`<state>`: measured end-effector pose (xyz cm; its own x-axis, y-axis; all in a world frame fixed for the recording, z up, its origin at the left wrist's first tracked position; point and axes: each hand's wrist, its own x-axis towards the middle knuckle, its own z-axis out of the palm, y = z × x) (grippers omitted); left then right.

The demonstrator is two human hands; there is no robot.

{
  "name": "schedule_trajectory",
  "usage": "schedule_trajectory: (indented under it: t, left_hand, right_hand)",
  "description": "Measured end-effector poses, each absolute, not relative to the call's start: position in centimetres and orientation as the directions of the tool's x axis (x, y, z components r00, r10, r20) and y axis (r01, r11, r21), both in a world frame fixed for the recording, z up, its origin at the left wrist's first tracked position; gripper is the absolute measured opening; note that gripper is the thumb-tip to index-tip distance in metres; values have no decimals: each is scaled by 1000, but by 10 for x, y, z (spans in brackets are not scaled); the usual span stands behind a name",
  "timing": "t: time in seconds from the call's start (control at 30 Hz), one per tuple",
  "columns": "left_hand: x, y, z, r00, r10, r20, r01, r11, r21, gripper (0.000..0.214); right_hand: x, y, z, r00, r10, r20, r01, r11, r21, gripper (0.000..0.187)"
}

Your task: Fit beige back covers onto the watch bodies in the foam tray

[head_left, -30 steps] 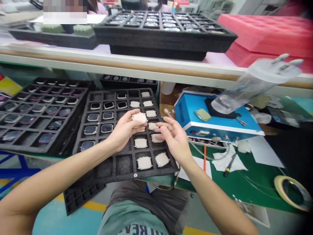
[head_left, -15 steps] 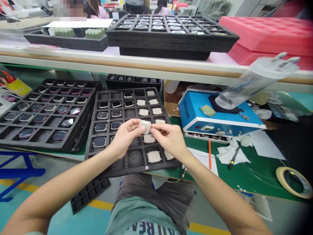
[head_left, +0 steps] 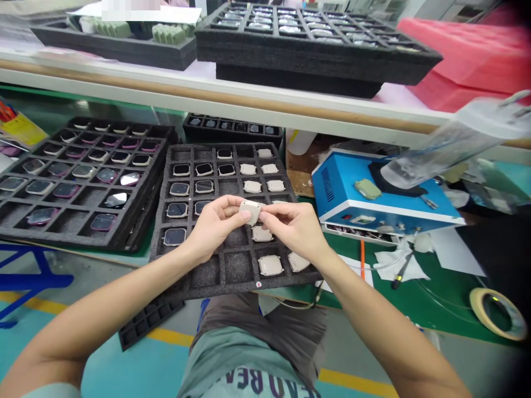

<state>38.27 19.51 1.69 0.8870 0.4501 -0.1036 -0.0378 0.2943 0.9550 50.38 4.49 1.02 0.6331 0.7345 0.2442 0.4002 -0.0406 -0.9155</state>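
Between both hands I see a cream smartwatch case (head_left: pixel 249 212), raised above a black foam tray (head_left: pixel 239 267). My left hand (head_left: pixel 218 225) pinches its left side with thumb and fingers. The fingertips of my right hand (head_left: pixel 293 225) close on its right edge. Below, the tray's right columns hold cream watch cases lying back up, such as one near the front (head_left: pixel 270 265). Its left columns carry watch cases with dark screens up, among them a front-left one (head_left: pixel 175 237). My hands hide some of the middle compartments.
At left stands another foam tray (head_left: pixel 53 235) of watch cases. A blue machine (head_left: pixel 352 193) with a clear tube (head_left: pixel 431 149) is at right, near a tape roll (head_left: pixel 477 301). Above runs a shelf (head_left: pixel 157 91) bearing a stacked black tray (head_left: pixel 315 61) and pink foam (head_left: pixel 477 52).
The camera view has shifted, so the shelf sits higher and the bench things lie further right. Both hands still hold the cream watch case, tilted slightly differently.
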Motion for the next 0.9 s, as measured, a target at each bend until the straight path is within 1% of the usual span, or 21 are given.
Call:
schedule_trajectory:
  t: [0.13, 0.23, 0.3, 0.33, 0.4, 0.47, 0.5, 0.53, 0.57, 0.6, 0.63, 0.67, 0.7, 0.73, 0.77, 0.83, 0.9]
  left_hand:
    - [380, 197, 23, 884, 464, -61, -32, 191, 981, 39]
    - [370, 200, 24, 827, 560, -43, -7, 87, 996, 38]
    - [362, 208, 23, 766, 641, -52, 18, 59, 998, 37]
    - [359, 214, 22, 738, 672, -60, 19, 68, 998, 37]
    - [360, 226, 21, 715, 694, -88, -2, 127, 992, 38]
    - [370, 236, 21, 743, 659, -117, -16, 192, 981, 39]
    - [378, 239, 22, 770, 627, -121, -2, 192, 981, 38]
    - [389, 241, 23, 802, 587, -110, 26, 150, 988, 35]
    - [400, 242, 24, 837, 542, -79, 59, 54, 997, 31]
    - [411, 242, 25, 873, 486, -28, 83, -91, 992, 25]
    - [422, 240, 26, 911, 412, 25, 95, -266, 959, 19]
    - [431, 237, 26, 945, 319, 64, 90, -444, 892, 14]
    - [438, 233, 27, 972, 222, 78, 75, -606, 792, 12]
    - [444, 228, 26, 988, 139, 64, 60, -734, 677, 13]
    - [447, 222, 25, 996, 83, 30, 51, -824, 564, 16]
    - [447, 211, 23, 998, 38, -49, 54, -918, 392, 21]
    - [443, 200, 21, 995, 40, -94, 67, -946, 317, 25]
  right_hand:
    - [502, 55, 17, 666, 721, 191, 391, -120, -912, 20]
    - [499, 58, 12, 713, 675, 188, 397, -168, -902, 16]
    - [497, 58, 5, 722, 662, 200, 423, -194, -885, 14]
    - [495, 57, 1, 709, 678, 193, 440, -213, -872, 14]
    - [490, 56, -6, 642, 754, 141, 488, -259, -833, 15]
    - [484, 57, -10, 557, 827, 77, 560, -307, -769, 17]
    - [481, 57, -12, 522, 851, 52, 596, -321, -736, 18]
    - [479, 57, -12, 495, 868, 37, 623, -325, -712, 18]
    - [478, 56, -11, 473, 881, 30, 637, -318, -702, 17]
    - [478, 54, -11, 457, 889, 35, 640, -301, -707, 17]
    - [479, 50, -10, 453, 890, 52, 630, -279, -724, 17]
    - [481, 44, -10, 468, 880, 76, 611, -260, -748, 17]
    - [485, 37, -10, 502, 859, 103, 585, -249, -772, 17]
    - [488, 29, -10, 550, 826, 123, 552, -249, -796, 18]
    - [492, 20, -10, 606, 785, 129, 510, -259, -820, 19]
    - [498, 2, -13, 706, 700, 102, 412, -290, -864, 22]
    - [501, -13, -16, 774, 630, 61, 325, -313, -892, 25]
